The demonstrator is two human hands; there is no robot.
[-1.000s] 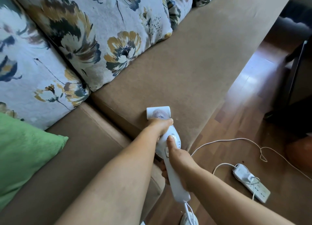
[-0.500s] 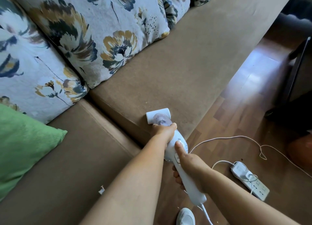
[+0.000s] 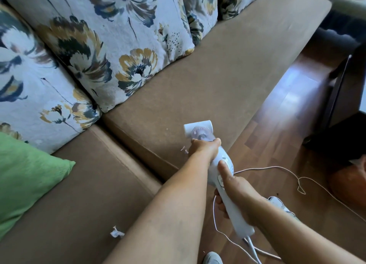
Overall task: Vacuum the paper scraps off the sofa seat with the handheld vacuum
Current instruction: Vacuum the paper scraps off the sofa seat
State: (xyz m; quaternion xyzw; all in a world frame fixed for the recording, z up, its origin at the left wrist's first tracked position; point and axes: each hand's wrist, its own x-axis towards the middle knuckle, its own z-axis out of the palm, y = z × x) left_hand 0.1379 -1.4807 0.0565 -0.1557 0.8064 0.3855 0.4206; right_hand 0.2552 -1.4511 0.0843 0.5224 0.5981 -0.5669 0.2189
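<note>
Both hands clamp the vacuum [image 3: 221,176], left hand [image 3: 205,147] up front, right hand [image 3: 235,190] behind on handle; keep nozzle flat, sweep toward scraps [image 3: 184,149] beside left hand.

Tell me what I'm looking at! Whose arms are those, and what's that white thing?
A person wears a camera on their head, so you see their own arms from above. The right hand grips the handle of a white plastic handheld vacuum; the left hand holds it near the front. Its nozzle rests on the brown fabric sofa seat. A crumpled white paper scrap lies on the nearer seat, and tiny bits sit beside the left hand. Flowered cushions lean behind.
</note>
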